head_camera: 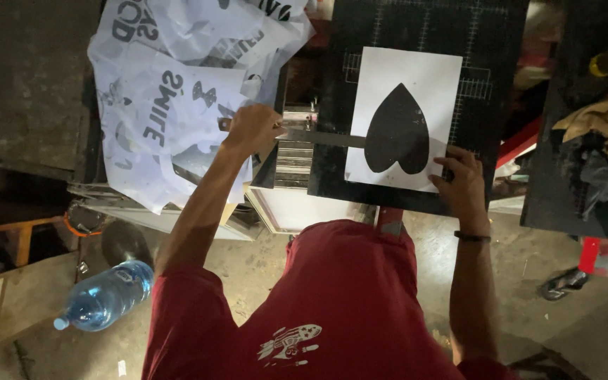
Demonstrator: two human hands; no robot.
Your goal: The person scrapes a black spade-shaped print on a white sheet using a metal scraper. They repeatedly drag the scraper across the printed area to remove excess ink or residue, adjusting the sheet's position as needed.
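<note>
At the near right corner of the white sheet (402, 112), your right hand (462, 179) presses spread fingertips flat on the paper, pinning it to the black platen (416, 28). Your left hand (251, 130), beyond the platen's left edge, pinches the dark strip (332, 138), whose long axis runs rightward to the black heart (397, 130). Printed papers (170, 91) crowd the left; the platen's far end lies open.

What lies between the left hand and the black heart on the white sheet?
In the head view, a dark strip runs from the left hand to the black heart on the white sheet.
</note>
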